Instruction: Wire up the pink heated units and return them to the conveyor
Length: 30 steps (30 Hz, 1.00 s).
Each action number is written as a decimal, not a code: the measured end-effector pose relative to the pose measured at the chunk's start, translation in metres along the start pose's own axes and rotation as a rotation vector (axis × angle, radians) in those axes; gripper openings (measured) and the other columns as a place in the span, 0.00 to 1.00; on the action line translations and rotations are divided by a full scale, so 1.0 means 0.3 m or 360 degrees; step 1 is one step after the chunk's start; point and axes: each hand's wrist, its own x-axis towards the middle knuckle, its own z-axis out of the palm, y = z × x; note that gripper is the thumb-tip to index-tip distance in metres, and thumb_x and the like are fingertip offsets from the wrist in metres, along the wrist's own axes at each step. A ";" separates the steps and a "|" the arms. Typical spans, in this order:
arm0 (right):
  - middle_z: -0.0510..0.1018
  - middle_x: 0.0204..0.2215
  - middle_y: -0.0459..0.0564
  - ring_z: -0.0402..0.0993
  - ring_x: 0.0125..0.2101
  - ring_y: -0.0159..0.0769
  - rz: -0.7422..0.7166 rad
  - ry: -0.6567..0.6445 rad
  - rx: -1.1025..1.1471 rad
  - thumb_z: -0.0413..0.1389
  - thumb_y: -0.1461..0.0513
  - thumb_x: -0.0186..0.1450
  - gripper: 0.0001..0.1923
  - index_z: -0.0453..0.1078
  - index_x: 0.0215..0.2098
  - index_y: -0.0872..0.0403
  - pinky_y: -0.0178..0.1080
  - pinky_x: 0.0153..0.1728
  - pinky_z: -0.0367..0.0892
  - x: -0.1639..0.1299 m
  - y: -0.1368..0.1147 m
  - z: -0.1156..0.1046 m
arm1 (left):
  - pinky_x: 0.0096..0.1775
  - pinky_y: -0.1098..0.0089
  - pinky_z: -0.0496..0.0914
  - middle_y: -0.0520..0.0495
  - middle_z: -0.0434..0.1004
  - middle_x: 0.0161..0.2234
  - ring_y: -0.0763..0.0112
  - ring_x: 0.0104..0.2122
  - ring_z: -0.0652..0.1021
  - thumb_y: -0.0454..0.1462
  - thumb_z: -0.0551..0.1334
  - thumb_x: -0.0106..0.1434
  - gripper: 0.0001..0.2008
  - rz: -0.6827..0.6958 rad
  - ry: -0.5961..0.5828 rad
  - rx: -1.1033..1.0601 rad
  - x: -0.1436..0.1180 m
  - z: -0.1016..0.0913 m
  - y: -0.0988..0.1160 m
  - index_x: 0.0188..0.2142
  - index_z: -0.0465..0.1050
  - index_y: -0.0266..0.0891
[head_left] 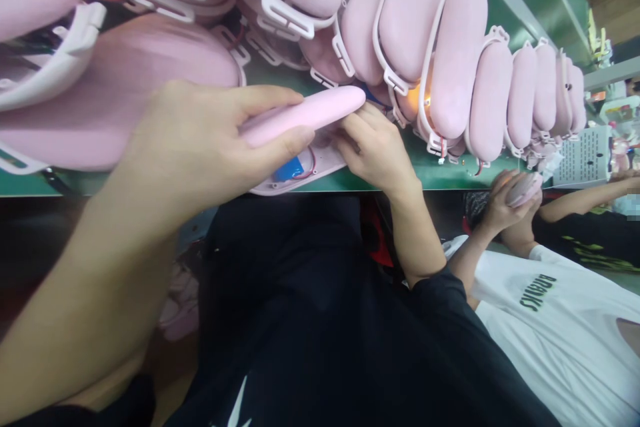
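My left hand [200, 140] is closed on a smooth pink oval shell [310, 113], thumb along its near side and fingers over the top. Below this shell lies a matching open half [323, 159], tilted apart from it, with a blue battery-like block [289, 169] and thin dark red wires inside. At the far end, my right hand [376, 147] has its fingers curled round the edges where the two halves meet. Its fingertips are partly hidden, but it grips the pink halves.
Several pink shells [457, 57] with pale slotted rims stand in rows along the green bench [430, 177]. Larger pink shells [165, 73] lie at the left. On the right, a co-worker in a white shirt [560, 320] holds a similar piece [525, 189]. A printed sheet [583, 157] stands beyond.
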 end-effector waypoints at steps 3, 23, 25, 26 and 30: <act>0.77 0.46 0.51 0.75 0.53 0.42 -0.0048 -0.0032 -0.0070 0.45 0.64 0.79 0.13 0.70 0.52 0.53 0.50 0.56 0.76 0.008 0.008 -0.006 | 0.54 0.59 0.80 0.67 0.83 0.44 0.63 0.49 0.85 0.63 0.50 0.75 0.29 -0.0002 0.0037 -0.0092 -0.006 0.000 0.011 0.58 0.78 0.54; 0.79 0.49 0.51 0.76 0.53 0.42 0.0130 -0.0094 -0.0083 0.46 0.61 0.80 0.15 0.75 0.52 0.52 0.47 0.57 0.77 0.005 0.009 0.008 | 0.38 0.49 0.65 0.46 0.84 0.48 0.59 0.51 0.83 0.66 0.49 0.76 0.37 -0.0009 0.0170 -0.0199 -0.026 0.029 0.033 0.57 0.76 0.37; 0.79 0.50 0.51 0.75 0.55 0.41 0.0131 -0.0120 -0.0080 0.45 0.63 0.80 0.16 0.75 0.54 0.51 0.46 0.58 0.76 -0.003 -0.004 0.011 | 0.39 0.49 0.67 0.46 0.84 0.48 0.58 0.52 0.83 0.65 0.49 0.77 0.37 0.0008 0.0168 -0.0186 -0.027 0.031 0.032 0.58 0.76 0.37; 0.79 0.51 0.50 0.75 0.55 0.41 0.0132 -0.0133 -0.0077 0.44 0.64 0.80 0.18 0.75 0.54 0.50 0.46 0.58 0.76 -0.005 -0.010 0.012 | 0.41 0.49 0.70 0.48 0.84 0.48 0.58 0.51 0.83 0.65 0.50 0.77 0.36 0.0011 0.0185 -0.0181 -0.028 0.034 0.030 0.58 0.77 0.39; 0.77 0.52 0.49 0.74 0.56 0.40 0.0145 -0.0160 -0.0067 0.43 0.65 0.79 0.19 0.74 0.56 0.49 0.46 0.60 0.74 0.000 -0.016 0.010 | 0.51 0.59 0.81 0.56 0.86 0.46 0.59 0.48 0.85 0.59 0.61 0.73 0.26 -0.0027 0.0269 -0.0192 -0.029 0.043 0.018 0.56 0.82 0.46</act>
